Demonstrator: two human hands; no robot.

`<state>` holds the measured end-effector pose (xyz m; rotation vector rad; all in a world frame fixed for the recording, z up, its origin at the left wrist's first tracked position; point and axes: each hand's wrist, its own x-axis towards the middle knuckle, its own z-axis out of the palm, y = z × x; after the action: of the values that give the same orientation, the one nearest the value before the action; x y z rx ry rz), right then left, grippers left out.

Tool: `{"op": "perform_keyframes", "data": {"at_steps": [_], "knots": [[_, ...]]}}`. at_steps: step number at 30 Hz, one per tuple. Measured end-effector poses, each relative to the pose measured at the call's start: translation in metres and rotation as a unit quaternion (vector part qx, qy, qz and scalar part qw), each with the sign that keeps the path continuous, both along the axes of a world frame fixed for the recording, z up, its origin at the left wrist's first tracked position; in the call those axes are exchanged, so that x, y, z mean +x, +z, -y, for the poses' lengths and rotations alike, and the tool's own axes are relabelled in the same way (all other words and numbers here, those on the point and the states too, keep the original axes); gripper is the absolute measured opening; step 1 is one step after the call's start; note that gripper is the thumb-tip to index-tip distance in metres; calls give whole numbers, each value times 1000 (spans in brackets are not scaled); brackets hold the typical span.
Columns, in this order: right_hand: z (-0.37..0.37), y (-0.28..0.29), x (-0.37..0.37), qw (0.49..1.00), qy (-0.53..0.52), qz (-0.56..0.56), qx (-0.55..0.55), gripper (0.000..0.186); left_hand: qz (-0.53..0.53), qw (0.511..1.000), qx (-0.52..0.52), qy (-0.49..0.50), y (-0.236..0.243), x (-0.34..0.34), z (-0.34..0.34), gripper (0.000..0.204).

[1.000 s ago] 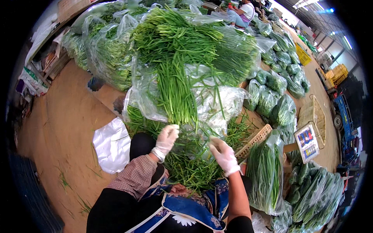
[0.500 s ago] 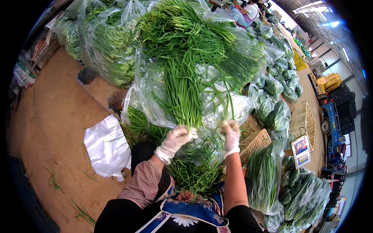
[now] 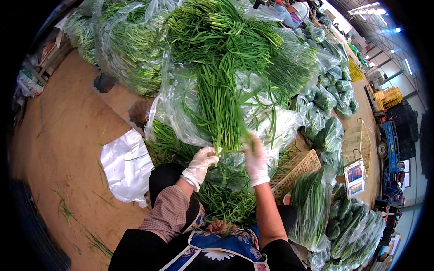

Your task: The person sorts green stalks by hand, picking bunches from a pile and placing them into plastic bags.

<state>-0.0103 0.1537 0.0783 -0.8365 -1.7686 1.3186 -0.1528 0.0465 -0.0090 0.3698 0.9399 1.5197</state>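
Observation:
A bundle of garlic chives (image 3: 220, 104), long flat green leaves, lies in front of me with its pale stem ends toward me. My left hand (image 3: 201, 166), in a thin white glove, pinches stems at the near end. To its right my right hand (image 3: 256, 163), gloved too, is closed on a few chive leaves; its fingers are partly smeared by motion. A thin green strand spans the gap between both hands. Behind the bundle rises a larger heap of chives (image 3: 221, 34) on clear plastic. Loose trimmings (image 3: 226, 203) lie in front of my body.
Bagged greens (image 3: 131, 54) stand at the far left, and more bags (image 3: 312, 205) line the right. A tan plastic basket (image 3: 296, 170) sits beside my right hand. A white plastic sheet (image 3: 126, 165) lies on the brown floor. Another person (image 3: 291, 12) sits at the back.
My right hand has moved left, closer to the bundle and my left hand. The leaves it held out to the right have swung inward. My left hand stays at the stem ends.

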Motion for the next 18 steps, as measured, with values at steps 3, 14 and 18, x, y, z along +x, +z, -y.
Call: {"op": "perform_keyframes", "data": {"at_steps": [3,14,18], "knots": [[24,-3,-10,914,88,312,245,61,201,979,-23,13,35,7,-2,31],[46,-24,65,821,228,499,156,49,83,973,-51,208,26,5,-1,31],[35,-4,36,786,85,613,7,85,174,981,-48,78,37,1,1,28]]}}
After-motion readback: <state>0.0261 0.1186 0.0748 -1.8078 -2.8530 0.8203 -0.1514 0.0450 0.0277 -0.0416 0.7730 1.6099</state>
